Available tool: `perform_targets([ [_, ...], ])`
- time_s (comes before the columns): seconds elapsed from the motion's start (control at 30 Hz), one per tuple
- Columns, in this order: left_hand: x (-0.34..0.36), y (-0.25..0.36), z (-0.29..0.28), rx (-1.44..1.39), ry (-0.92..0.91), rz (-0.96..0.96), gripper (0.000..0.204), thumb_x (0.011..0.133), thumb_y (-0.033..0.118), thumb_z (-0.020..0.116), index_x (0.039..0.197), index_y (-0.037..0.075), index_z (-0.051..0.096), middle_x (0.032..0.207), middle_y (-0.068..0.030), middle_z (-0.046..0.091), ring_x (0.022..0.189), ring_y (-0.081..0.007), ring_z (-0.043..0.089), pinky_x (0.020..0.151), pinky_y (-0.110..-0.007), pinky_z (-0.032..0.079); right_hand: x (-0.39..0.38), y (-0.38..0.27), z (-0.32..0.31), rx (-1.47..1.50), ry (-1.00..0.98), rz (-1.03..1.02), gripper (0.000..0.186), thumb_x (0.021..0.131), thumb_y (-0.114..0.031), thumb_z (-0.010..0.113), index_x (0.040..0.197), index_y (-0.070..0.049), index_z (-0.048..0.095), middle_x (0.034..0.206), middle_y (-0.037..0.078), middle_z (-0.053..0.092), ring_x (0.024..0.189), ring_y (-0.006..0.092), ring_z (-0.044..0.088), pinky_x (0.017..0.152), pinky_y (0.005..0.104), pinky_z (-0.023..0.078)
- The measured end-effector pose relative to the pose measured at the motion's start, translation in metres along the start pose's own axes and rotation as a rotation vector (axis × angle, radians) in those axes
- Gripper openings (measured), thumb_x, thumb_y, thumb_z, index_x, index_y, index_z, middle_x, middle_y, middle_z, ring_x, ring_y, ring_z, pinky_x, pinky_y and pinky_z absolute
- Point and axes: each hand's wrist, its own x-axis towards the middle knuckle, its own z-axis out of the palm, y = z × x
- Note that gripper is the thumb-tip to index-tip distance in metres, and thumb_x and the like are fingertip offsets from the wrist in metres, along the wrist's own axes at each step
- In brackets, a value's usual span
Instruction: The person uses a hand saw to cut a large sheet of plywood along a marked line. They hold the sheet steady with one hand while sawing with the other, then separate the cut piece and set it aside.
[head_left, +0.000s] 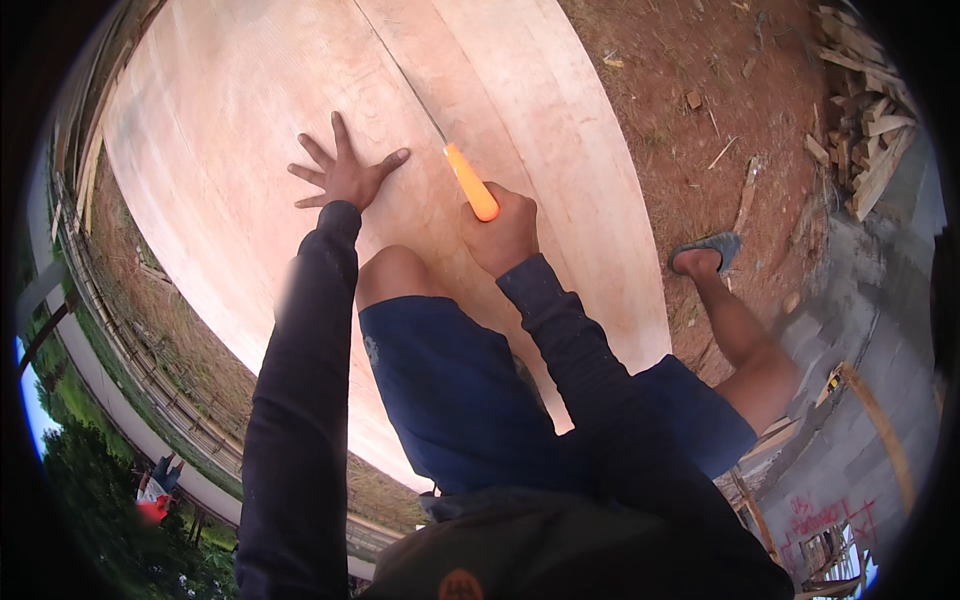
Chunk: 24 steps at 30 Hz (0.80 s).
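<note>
My left hand (342, 172) lies flat with fingers spread on a large pale plywood board (200, 150). To its right, my right hand (502, 222) is closed on the orange handle (470, 180) of what looks like a saw. Its thin dark blade (420, 100) runs from the handle toward the top edge, seen almost edge-on along a line in the board. My left knee (395, 270) rests on the board, and my right foot (700, 258), in a grey sandal, is on the dirt beside it.
Reddish dirt (700, 120) borders the board on the right, with scrap timber (865, 140) piled beyond and a grey block wall (870, 310) at the right rim. Long poles (95, 180) lie left of the board. At the lower left a person (158, 490) is beside a pale path (120, 400).
</note>
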Motion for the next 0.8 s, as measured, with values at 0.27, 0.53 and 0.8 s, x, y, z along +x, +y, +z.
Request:
perform_targets([
  [0.27,0.002,-0.006,-0.003,-0.001,-0.008,-0.014,0.137,0.055,0.087,0.073,0.16,0.037,0.0,0.165,-0.0197,-0.018,0.145,-0.0563,-0.02,0.098,-0.088,0.003,-0.023,-0.021,-0.019,0.08,0.046,0.052,0.027,0.088,-0.019,0.074,0.079,0.001,0.059,0.061,0.014,0.061,0.055,0.025,0.062,0.057,0.0372,0.049],
  [0.53,0.002,-0.006,0.007,0.004,0.033,0.021,0.136,0.057,0.084,0.074,0.16,0.035,0.002,0.165,-0.022,-0.015,0.145,-0.0572,-0.018,0.095,-0.09,0.003,-0.163,-0.029,-0.107,0.021,-0.008,0.128,0.016,0.085,-0.001,0.068,0.072,0.004,0.06,0.053,0.01,0.053,0.047,0.0123,0.053,0.047,0.0304,0.041],
  [0.8,-0.002,0.002,0.006,0.0,0.023,0.032,0.136,0.056,0.088,0.072,0.16,0.036,0.001,0.165,-0.0221,-0.015,0.145,-0.0573,-0.018,0.097,-0.089,0.002,0.007,-0.016,0.017,-0.05,0.012,0.015,0.024,0.084,-0.014,0.068,0.072,0.004,0.06,0.063,0.023,0.059,0.053,0.0373,0.056,0.056,0.0407,0.047],
])
